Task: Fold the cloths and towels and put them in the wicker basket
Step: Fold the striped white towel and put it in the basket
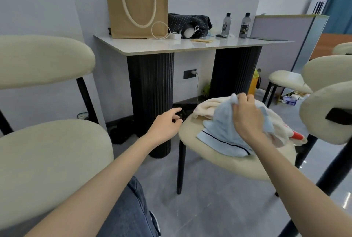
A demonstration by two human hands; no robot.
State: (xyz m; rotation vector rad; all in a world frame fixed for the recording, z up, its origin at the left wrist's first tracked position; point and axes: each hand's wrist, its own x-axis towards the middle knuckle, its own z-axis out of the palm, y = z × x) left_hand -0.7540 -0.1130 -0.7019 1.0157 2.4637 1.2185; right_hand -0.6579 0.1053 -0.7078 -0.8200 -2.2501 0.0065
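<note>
Your right hand (245, 116) pinches the top of the blue towel (221, 128), whose bottom edge rests on the chair seat (228, 164). The cream cloth (207, 107) lies bunched under it. Your left hand (165, 124) is open and holds nothing. Nothing looks folded yet, and I see no basket.

No lettering, brand name or number is legible anywhere in this view. At one o'clock, on the white table (152, 47), the left water bottle (226, 25) and the right water bottle (245, 26) each carry a dark label with pale marks, too small and blurred to read. At three o'clock, the cream towel (207, 107) shows small red marks near its far edge, and it cannot be told whether they are print or pattern.
</note>
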